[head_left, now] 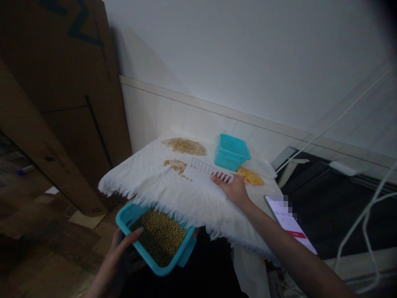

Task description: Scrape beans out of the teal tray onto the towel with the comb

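One turquoise rectangular plastic tub [187, 250] of tan beans [164, 231], far rim hidden by white fringed cloth [145, 169]

Left hand [120, 248] holds it: thumb over rim, other fingers hidden. Right hand [235, 189], fingers partly hidden, pinches one white slotted plastic strip [206, 176] near two bean patches [186, 146]. Beyond: second tub [228, 160].

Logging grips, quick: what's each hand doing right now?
Left hand: holding the teal bin of beans, thumb over the rim.
Right hand: closed on the white slotted piece.
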The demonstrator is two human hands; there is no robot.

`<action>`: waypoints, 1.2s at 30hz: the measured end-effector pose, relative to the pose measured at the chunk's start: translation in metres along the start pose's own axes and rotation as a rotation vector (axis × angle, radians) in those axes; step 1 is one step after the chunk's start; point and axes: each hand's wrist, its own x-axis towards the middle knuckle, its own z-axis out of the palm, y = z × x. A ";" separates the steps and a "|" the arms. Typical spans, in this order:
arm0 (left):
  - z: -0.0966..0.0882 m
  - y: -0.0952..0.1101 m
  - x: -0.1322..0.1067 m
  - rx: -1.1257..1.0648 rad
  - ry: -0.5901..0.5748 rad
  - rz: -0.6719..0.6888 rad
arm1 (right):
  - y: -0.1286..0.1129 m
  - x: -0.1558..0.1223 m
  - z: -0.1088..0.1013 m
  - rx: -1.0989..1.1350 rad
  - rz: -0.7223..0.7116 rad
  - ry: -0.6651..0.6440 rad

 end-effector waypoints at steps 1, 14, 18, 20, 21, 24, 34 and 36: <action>0.000 0.000 0.001 -0.017 0.000 0.000 | -0.001 0.000 0.002 0.009 -0.006 0.003; 0.002 -0.003 0.002 -0.026 0.005 0.016 | -0.007 0.008 0.024 0.037 -0.033 -0.039; 0.001 -0.007 0.006 -0.005 0.013 0.034 | -0.007 0.011 0.028 0.045 -0.023 -0.057; 0.001 -0.008 0.006 -0.014 0.021 0.032 | -0.009 0.014 0.029 0.049 -0.014 -0.062; 0.001 -0.008 0.006 -0.015 0.024 0.031 | -0.010 0.016 0.030 0.056 -0.011 -0.067; 0.001 -0.009 0.008 -0.015 0.024 0.032 | -0.012 0.017 0.031 0.080 -0.004 -0.108; -0.003 -0.009 0.008 -0.034 -0.007 0.030 | -0.022 -0.003 0.027 0.105 -0.014 -0.229; -0.003 -0.007 0.004 -0.046 -0.020 0.015 | -0.027 -0.008 0.025 0.126 -0.028 -0.273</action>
